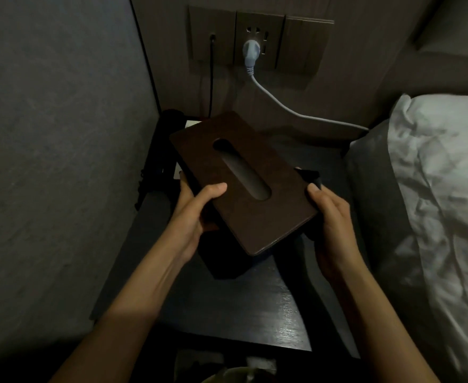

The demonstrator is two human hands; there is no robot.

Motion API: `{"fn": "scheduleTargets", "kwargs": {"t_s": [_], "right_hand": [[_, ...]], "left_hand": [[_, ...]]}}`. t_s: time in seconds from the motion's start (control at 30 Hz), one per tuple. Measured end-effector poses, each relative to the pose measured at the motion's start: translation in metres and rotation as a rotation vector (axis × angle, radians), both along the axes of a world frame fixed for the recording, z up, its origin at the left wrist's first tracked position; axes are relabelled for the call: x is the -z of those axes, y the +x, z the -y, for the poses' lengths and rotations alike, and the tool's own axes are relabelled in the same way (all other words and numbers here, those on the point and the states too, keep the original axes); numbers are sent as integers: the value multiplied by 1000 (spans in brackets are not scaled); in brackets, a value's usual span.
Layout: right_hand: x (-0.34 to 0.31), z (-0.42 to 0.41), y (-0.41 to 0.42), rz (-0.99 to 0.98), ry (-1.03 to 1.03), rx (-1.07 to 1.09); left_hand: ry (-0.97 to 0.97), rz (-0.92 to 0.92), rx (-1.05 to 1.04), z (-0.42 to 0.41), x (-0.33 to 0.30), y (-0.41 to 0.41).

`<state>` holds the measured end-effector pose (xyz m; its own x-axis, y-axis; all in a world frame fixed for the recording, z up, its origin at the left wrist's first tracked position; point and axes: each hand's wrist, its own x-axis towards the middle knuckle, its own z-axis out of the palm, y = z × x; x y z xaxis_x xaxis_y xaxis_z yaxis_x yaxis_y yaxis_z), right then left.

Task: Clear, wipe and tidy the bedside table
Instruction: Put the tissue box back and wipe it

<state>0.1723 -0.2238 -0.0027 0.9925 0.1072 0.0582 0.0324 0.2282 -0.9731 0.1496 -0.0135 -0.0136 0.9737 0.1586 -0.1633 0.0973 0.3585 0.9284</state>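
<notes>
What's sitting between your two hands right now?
In the head view, the brown tissue box spans the gap: the left hand grips its left edge, the right hand its right, above the bedside table.

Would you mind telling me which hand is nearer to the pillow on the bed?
Right. The right hand holds the tissue box on its bed side, close to the pillow; the left hand holds the box's far side, by the wall.

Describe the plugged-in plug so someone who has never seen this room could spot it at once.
Look at the wall panel above the bedside table. The grey plug sits in its middle socket, its pale cable curving right towards the pillow. The other cable, to its left, is thin and black.
</notes>
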Motion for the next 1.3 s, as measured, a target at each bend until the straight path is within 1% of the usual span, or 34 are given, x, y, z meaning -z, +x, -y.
{"fn": "scheduleTargets", "kwargs": {"t_s": [0.07, 0.13, 0.23, 0.33, 0.4, 0.53, 0.57, 0.63, 0.73, 0.77, 0.87, 0.93, 1.03, 1.1, 1.2, 1.3], "right_hand": [[-6, 2, 1, -56, 35, -169], [-7, 4, 3, -117, 41, -251], [-6, 9, 9, -152, -81, -172], [-5, 20, 13, -168, -34, -83], [-6, 25, 14, -168, -24, -41], [-5, 24, 14, -190, 0, 45], [-5, 23, 14, -196, 13, 90], [-4, 20, 16, -203, 51, 196], [-3, 22, 18, -241, 178, 351], [-1, 24, 19, -260, 208, 399], [6, 29, 20, -259, 230, 539], [9, 29, 20, -242, 210, 623], [11, 27, 20, -225, 205, 691], [13, 25, 20, -220, 207, 721], [14, 25, 21, -193, 173, 739], [11, 29, 22, -173, 126, 652]], "left_hand": [[21, -13, 72, -6, -2, -1], [63, -34, 203, -8, -2, -5], [115, -58, 421, -4, 2, -9], [94, -126, 572, -4, 2, -11], [77, -159, 625, -5, 1, -11], [62, -151, 644, -6, 1, -15], [66, -161, 644, -5, 1, -10], [43, -220, 545, -1, -4, -5], [-96, -302, 334, -4, -7, -1], [-162, -293, 290, -7, -6, 1], [-266, -236, 204, -10, -6, -6], [-298, -227, 185, -1, -7, -8], [-349, -209, 142, 8, -7, -9], [-328, -194, 84, 12, -6, -11], [-217, -253, 63, 22, -5, -15], [-110, -241, 89, 23, -1, -15]]}}
